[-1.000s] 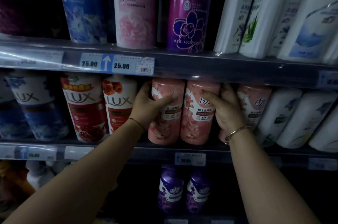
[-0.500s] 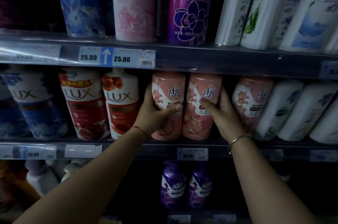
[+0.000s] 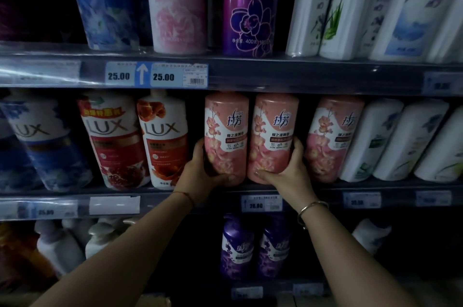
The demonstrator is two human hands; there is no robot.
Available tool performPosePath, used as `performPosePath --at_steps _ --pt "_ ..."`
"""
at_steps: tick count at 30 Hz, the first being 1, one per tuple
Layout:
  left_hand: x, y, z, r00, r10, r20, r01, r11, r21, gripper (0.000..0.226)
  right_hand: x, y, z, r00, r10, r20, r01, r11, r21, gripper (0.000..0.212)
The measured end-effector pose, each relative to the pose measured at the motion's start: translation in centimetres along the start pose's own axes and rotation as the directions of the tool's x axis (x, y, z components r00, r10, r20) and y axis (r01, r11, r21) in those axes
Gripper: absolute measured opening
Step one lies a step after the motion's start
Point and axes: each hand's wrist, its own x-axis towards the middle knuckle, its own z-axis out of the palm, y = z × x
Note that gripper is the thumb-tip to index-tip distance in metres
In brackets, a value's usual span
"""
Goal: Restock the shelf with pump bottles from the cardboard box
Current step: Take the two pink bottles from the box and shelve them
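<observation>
Two pink floral bottles stand side by side on the middle shelf [image 3: 325,187]. My left hand [image 3: 200,176] grips the left pink bottle [image 3: 225,131] low on its left side, thumb across the base. The right pink bottle [image 3: 274,131] is held by my right hand [image 3: 288,171] at its lower right, thumb under the front. A third pink bottle [image 3: 333,136] stands just to the right, untouched. The pump tops are hidden behind the upper shelf edge. The cardboard box is not in view.
Red and white LUX bottles [image 3: 162,139] stand close on the left, white bottles [image 3: 370,141] on the right. The upper shelf [image 3: 300,73] with price tags hangs low over the bottles. Purple bottles [image 3: 235,246] sit on the shelf below.
Both hands have slid down from the upper part of the two pink bottles to their bases. The bottles now stand more upright and closer together.
</observation>
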Motion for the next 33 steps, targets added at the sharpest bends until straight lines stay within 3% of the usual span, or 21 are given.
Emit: performPosePath --at_steps 17,19,22,24,26,29,33 --pt "-0.2 0.3 2.3 0.998 0.053 -0.028 -0.053 0.999 0.001 0.109 -0.4 0.7 -3.6 0.990 -0.003 0.144 0.015 0.996 -0.085 0.108" --pt "-0.6 0.5 2.6 0.996 0.065 -0.053 -0.066 0.998 -0.010 0.111 -1.5 1.2 -4.6 0.996 -0.011 0.085 0.018 0.997 -0.075 0.092" --pt "-1.4 0.4 2.7 0.991 0.102 -0.081 -0.104 0.994 -0.018 0.110 -2.8 2.0 -6.7 0.984 -0.080 -0.159 0.065 0.993 -0.100 0.055" --pt "-2.1 0.0 2.6 0.988 0.116 -0.102 -0.118 0.993 -0.013 0.105 -2.8 2.6 -8.2 0.947 -0.097 -0.308 0.067 0.992 -0.108 0.044" --pt "-3.0 -0.3 2.5 0.985 0.111 -0.132 -0.111 0.994 0.009 0.101 -2.1 3.1 -9.3 0.926 -0.069 -0.372 0.035 0.995 -0.097 0.048" --pt "-4.1 -0.5 2.2 0.986 0.093 -0.141 -0.093 0.996 0.006 0.095 -0.9 3.8 -9.8 0.936 -0.032 -0.350 -0.004 0.995 -0.100 0.062" --pt "-4.8 -1.1 1.8 0.985 0.088 -0.151 -0.090 0.996 -0.003 0.092 -0.2 3.2 -9.4 0.935 -0.043 -0.353 -0.004 0.991 -0.132 0.063"
